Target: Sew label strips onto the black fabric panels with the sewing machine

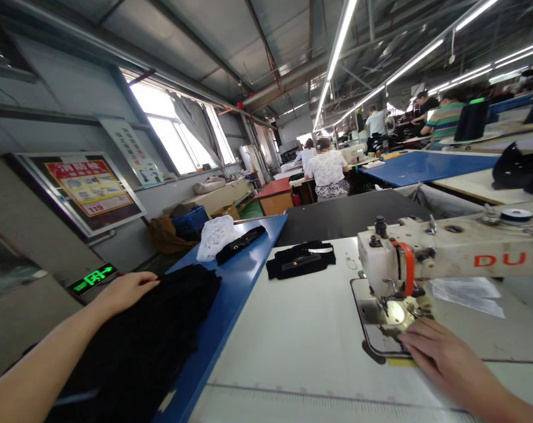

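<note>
Light: bright, from ceiling tubes (339, 44) and blown-out windows (173, 132).
Glare: sheen on the needle plate (394, 311).
Distortion: wide-angle bending at edges.
Focus: far workers soft.

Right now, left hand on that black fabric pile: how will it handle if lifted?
Likely floppy: the black fabric pile lies slumped in soft folds over the blue board. It would probably drape and trail from the left hand rather than hold shape. Looks bulky, so possibly heavier than a single piece; unlikely to roll or break.

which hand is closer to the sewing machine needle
Right. The right hand rests on the metal plate just below the needle; the left hand lies far off on the black fabric pile.
</note>
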### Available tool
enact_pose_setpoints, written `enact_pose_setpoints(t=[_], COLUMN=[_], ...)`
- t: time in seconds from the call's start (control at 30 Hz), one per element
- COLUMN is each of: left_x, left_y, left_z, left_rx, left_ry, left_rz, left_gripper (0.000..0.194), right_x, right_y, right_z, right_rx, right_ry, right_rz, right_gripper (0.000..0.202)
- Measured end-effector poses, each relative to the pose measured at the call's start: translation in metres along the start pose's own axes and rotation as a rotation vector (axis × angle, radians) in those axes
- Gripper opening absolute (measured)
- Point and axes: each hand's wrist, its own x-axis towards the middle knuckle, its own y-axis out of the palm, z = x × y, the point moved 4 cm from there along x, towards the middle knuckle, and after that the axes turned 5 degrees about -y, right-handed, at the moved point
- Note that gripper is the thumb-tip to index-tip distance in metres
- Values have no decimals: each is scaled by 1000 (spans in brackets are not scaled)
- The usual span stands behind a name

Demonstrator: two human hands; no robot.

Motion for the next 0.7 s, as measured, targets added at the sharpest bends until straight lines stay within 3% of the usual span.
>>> enact_pose_setpoints(t=[0.1,0.2,0.27,0.37,0.43,0.57,0.63,0.7], left_x=[1,-5,-13,-41,-73,-165,-212,-251], left_y=[-11,-32,-44,-41,-20,52,84,102], left_z=[5,2,-20,-75,-115,-197,-237,-274], left_rx=[48,156,213,207,142,-61,-138,-195], left_ry=[-130,-274,-163,221,441,803,910,986], left_rz=[92,-59,-215,-324,-276,-58,20,55], left_gripper=[25,31,35,40,40,27,26,26], right_x=[1,1,2,4,5,9,12,15], right_y=[0,0,-1,-2,-3,-7,-10,-11], right_z=[0,1,1,3,4,5,5,6], right_rx=[6,21,39,70,80,70,53,31], right_ry=[-4,-8,11,44,59,70,71,79], right_rz=[-5,-6,10,40,56,62,60,74], right_gripper=[24,23,23,24,25,25,23,23])
